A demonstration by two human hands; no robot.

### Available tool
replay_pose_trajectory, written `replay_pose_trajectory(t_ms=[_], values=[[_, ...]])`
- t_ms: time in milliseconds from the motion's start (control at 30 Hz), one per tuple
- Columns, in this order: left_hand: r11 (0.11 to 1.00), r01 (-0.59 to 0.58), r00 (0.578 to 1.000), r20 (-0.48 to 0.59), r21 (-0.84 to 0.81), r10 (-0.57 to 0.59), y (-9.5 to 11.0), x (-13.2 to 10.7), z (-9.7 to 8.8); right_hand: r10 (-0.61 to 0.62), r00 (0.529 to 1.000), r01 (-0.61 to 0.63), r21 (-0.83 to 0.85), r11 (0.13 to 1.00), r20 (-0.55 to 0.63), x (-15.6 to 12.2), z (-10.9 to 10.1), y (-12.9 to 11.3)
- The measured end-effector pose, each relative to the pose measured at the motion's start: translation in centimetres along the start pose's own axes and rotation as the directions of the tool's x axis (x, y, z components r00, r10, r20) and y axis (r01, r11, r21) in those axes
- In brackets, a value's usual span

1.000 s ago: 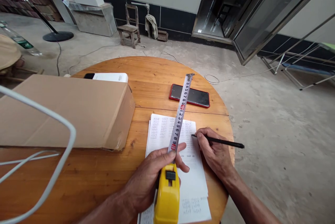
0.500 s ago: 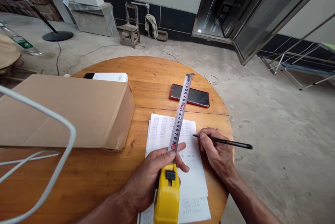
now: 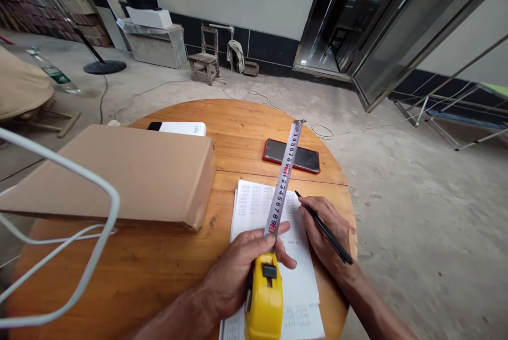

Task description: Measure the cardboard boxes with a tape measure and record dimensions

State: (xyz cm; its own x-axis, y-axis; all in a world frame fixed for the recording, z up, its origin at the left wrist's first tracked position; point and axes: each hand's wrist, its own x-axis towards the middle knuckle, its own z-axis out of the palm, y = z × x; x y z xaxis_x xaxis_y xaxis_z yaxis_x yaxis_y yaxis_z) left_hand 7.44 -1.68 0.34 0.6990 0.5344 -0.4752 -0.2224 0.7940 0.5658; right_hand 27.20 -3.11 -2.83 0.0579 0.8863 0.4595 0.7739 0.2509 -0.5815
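Note:
My left hand (image 3: 242, 260) is closed around a yellow tape measure (image 3: 265, 303), its thumb pressed on the blade. The blade (image 3: 282, 184) is pulled out past the 20 mark and points away from me, its hooked tip above the far part of the table. In my right hand (image 3: 327, 231) a black pen (image 3: 329, 234) is gripped, tip near the right edge of the paper. Handwritten rows of figures fill the top of the paper sheets (image 3: 248, 229), which lie beneath both hands. Beyond them rests a phone in a red case (image 3: 309, 160), partly covered by the blade.
A cardboard box (image 3: 151, 170) occupies the left of the round wooden table (image 3: 166, 276), with a white device (image 3: 184, 128) behind it. White cables or tubing (image 3: 107, 191) loop at the near left. A small wooden chair (image 3: 204, 59) stands by the wall.
The pen has swung in my right hand, its back end now pointing down toward my wrist. The view has shifted, so the table and box sit slightly lower and further right.

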Motion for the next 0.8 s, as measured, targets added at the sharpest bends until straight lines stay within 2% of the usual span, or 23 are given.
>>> replay_pose_trajectory(t_ms=[167,233,333,500,600,700,800], values=[[0.998,-0.043,0.994,0.101,-0.054,0.048,0.6,-0.6,0.0,-0.170,0.981,0.181,-0.121,0.976,0.095,-0.1,0.0,0.5],[0.994,-0.055,0.985,0.161,-0.090,0.069,0.8,-0.8,-0.1,-0.238,0.955,0.270,-0.187,0.945,0.177,0.2,-0.2,0.0],[0.991,-0.058,0.971,0.225,-0.120,0.084,1.2,-1.0,-0.4,-0.267,0.915,0.351,-0.270,0.897,0.301,1.0,-0.3,-1.5],[0.984,-0.043,0.967,0.239,-0.170,0.084,1.0,-1.0,-0.6,-0.301,0.827,0.475,-0.304,0.825,0.475,1.6,0.3,-3.6],[0.980,-0.051,0.961,0.257,-0.190,0.100,0.6,-1.2,-0.2,-0.345,0.793,0.538,-0.311,0.784,0.503,1.4,0.8,-3.5],[0.975,-0.076,0.945,0.298,-0.211,0.138,0.7,-1.5,0.1,-0.343,0.795,0.547,-0.346,0.763,0.500,0.8,0.9,-3.1],[0.969,-0.130,0.955,0.235,-0.212,0.180,1.3,-1.5,-0.4,-0.349,0.790,0.558,-0.353,0.751,0.505,0.3,0.5,-2.8]])
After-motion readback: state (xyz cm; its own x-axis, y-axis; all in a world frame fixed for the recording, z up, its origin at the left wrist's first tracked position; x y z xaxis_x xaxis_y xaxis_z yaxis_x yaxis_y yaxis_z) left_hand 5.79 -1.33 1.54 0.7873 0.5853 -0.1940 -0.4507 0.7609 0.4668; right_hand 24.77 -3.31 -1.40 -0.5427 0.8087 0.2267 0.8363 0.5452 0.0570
